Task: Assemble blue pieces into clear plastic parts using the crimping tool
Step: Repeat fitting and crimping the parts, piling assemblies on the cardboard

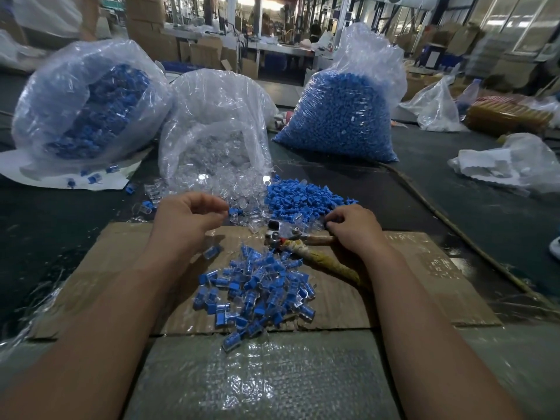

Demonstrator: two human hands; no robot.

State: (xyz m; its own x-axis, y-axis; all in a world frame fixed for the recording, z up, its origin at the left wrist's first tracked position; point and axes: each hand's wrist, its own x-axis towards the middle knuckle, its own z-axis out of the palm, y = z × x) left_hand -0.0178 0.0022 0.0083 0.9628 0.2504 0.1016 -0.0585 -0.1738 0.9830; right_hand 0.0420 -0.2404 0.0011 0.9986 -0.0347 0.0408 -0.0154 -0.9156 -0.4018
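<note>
left hand: over the clear plastic parts spill, fingers curled toward thumb. I can't tell if it's got one.
right hand: curled at the loose blue pieces, fishing for one I guess. Grip is hidden.
crimping tool: lying on the cardboard between both hands, handy.
assembled pile: near centre, crowding the tool's handles.
far side: three stock bags.
</note>
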